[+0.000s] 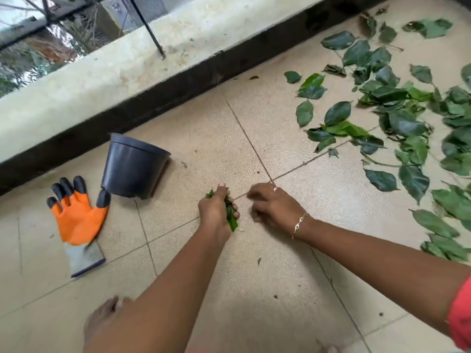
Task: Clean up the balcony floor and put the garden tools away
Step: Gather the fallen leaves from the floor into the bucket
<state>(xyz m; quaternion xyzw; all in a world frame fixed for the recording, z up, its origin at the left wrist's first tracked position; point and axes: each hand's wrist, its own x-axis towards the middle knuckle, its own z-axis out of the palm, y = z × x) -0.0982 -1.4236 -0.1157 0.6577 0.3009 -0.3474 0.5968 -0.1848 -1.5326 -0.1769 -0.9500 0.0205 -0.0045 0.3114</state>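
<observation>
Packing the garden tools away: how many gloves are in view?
1: the orange glove lies flat on the floor, left of the black pot. Its pair may be out of view.

Green leaves (pixel 397 118) littering the beige floor (pixel 254 276); pot (pixel 132 166) and glove (pixel 76 215) sitting near the wall.
Leaves, some on thin stems, are spreading loose and overlapping across the far-right tiles; a small crumpled bunch (pixel 231 217) is being gripped in the left hand (pixel 216 210) above mid-floor. The black plastic pot is resting by the dark curb, rim toward it, inside not showing. The orange glove, black fingertips and grey cuff, is lying flat just left of the pot, fingers pointing at the curb.
</observation>
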